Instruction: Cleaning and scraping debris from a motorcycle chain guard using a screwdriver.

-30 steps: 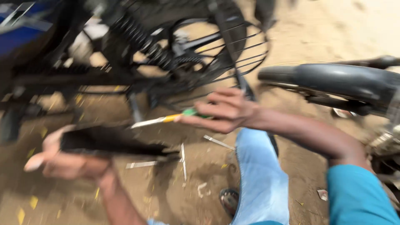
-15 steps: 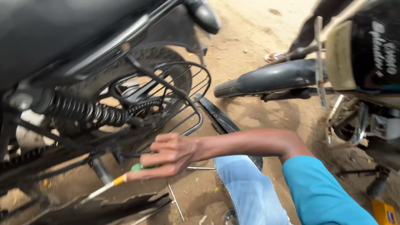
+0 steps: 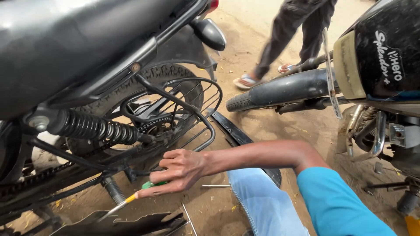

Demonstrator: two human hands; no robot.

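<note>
right hand (image 3: 183, 171) clenched round a screwdriver (image 3: 131, 199) with a green-and-yellow handle, just below the motorcycle's rear spring (image 3: 94, 127) and beside the footpeg (image 3: 114, 190). left hand is out of view, so its state can't be told. the tool's long axis runs diagonally: handle up inside the fist, shaft and tip pointing down and away toward the black panel (image 3: 127, 223) on the sandy ground. best handled, i'd judge, with a firm wrist, tip seated squarely, shaft kept in line before turning.

Green-and-yellow screwdriver (image 3: 131, 197), black motorcycle (image 3: 65, 52), blue sleeve (image 3: 341, 205)
</note>
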